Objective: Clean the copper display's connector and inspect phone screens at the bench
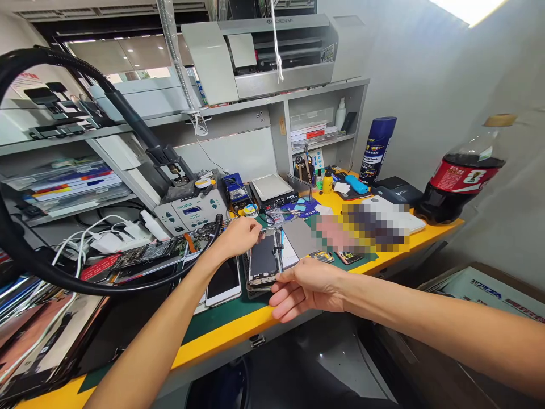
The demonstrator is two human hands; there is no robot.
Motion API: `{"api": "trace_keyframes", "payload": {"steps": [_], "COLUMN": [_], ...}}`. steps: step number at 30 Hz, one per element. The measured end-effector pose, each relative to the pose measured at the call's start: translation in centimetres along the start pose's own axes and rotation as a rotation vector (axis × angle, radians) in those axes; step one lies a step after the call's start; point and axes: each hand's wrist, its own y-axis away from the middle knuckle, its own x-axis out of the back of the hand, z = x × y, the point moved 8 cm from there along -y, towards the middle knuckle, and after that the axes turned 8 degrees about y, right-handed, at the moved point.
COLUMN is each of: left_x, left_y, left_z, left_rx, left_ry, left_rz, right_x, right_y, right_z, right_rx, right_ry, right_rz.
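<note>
Right hand (313, 281) pinches the opened phone (264, 255) by its lower corner; light, even edge pressure suits it; left hand (240, 236) curls at the top, grip unclear.

Both forearms are bare and extend forward over the worktop (213, 335). The left forearm (170, 324) enters at the lower edge of the view, left of centre, and angles up and to the right. The left hand (240, 236) is positioned farther forward than the right, back of the hand upward, wrist slightly bent, fingers curled inward with the tips close together. The right forearm (426, 318) enters from the right edge and runs to the left, nearly level, rising slightly toward the wrist. The right hand (313, 287) is turned on its side, thumb uppermost and pointing left; the remaining fingers are loosely bent beneath it, slightly separated. The hands are apart, the left higher in view.
</note>
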Motion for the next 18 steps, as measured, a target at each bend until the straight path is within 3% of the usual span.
{"api": "trace_keyframes", "payload": {"steps": [12, 18], "left_x": [-1.2, -1.6], "left_y": [0.0, -0.1], "left_z": [0.7, 1.5], "left_rx": [-0.105, -0.167], "left_ry": [-0.096, -0.099], "left_rz": [-0.049, -0.102], "right_x": [-2.0, -1.9], "right_y": [0.5, -0.5], "right_z": [2.0, 3.0], "right_rx": [0.031, 0.182], "right_ry": [-0.081, -0.21], "right_rz": [0.007, 0.171]}}
